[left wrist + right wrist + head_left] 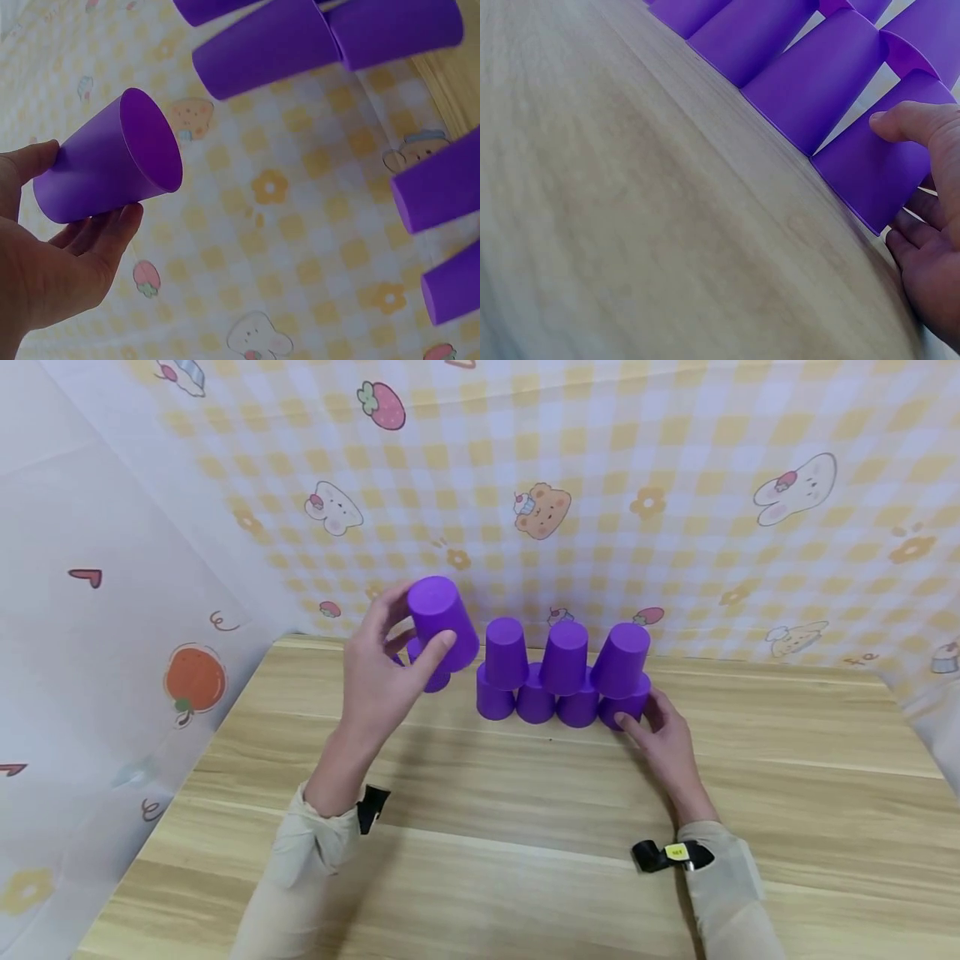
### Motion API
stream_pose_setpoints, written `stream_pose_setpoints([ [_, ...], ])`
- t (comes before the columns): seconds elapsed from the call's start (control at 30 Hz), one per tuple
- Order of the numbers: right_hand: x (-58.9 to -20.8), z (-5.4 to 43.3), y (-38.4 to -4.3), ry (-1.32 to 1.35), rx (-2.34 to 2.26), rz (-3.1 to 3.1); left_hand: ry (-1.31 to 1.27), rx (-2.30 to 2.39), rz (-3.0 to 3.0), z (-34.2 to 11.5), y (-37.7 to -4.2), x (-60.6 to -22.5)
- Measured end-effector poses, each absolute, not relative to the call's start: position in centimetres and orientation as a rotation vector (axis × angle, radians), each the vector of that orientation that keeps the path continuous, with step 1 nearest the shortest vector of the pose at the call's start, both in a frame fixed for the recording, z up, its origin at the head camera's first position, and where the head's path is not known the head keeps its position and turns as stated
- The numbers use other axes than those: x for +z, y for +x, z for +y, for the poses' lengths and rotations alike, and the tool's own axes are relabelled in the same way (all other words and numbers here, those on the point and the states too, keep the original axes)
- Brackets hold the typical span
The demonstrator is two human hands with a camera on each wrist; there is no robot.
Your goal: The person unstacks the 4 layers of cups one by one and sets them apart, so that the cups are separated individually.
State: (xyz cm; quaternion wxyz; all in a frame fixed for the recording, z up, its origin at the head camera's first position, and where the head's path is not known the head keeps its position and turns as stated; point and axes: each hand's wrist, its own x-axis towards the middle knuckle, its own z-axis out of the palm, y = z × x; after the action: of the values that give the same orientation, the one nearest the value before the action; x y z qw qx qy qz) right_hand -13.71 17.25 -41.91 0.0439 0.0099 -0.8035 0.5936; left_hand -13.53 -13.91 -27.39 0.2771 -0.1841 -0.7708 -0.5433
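Note:
My left hand (378, 672) holds a purple cup (444, 622) in the air, its closed end up and tilted, left of a cup stack. In the left wrist view the thumb and fingers grip this cup (97, 165) from two sides, and its open mouth faces right. The stack has a bottom row of several upside-down purple cups and three upper cups (506, 653) resting across them. At the row's right end, my right hand (663, 743) has thumb and fingers around the bottom cup (885, 157), which stands on the table.
More purple cups (435, 682) stand on the table behind the left hand, partly hidden by it. The wood-grain table (487, 843) runs back to a yellow-checked cloth wall (675, 560). A white printed cloth (112, 652) hangs at the left.

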Motion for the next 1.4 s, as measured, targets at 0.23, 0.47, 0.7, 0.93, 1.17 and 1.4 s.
stream_pose_setpoints([
  [0.23, -41.8, 17.3, -13.8, 0.039, 1.825, -2.448, -0.356, -1.388, -2.123, -15.8, -13.1, -27.9],
  [0.47, -41.8, 17.3, -13.8, 0.047, 1.839, -2.427, -0.269, -1.356, -2.173, -17.3, -13.1, -29.6],
  [0.7, -41.8, 17.3, -13.8, 0.053, 1.843, -2.426, -0.176, -1.361, -2.209, -19.2, -13.2, -31.3],
  [0.93, -42.0, 17.3, -13.8, 0.046, 1.848, -2.419, -0.051, -1.275, -2.304, -21.3, -12.9, -32.8],
  [1.17, -41.9, 17.3, -13.8, 0.034, 1.846, -2.433, 0.063, -1.233, -2.428, -23.3, -13.0, -34.6],
  [1.4, -41.9, 17.3, -13.7, 0.043, 1.837, -2.439, 0.119, -1.262, -2.489, -24.6, -13.0, -35.9],
])
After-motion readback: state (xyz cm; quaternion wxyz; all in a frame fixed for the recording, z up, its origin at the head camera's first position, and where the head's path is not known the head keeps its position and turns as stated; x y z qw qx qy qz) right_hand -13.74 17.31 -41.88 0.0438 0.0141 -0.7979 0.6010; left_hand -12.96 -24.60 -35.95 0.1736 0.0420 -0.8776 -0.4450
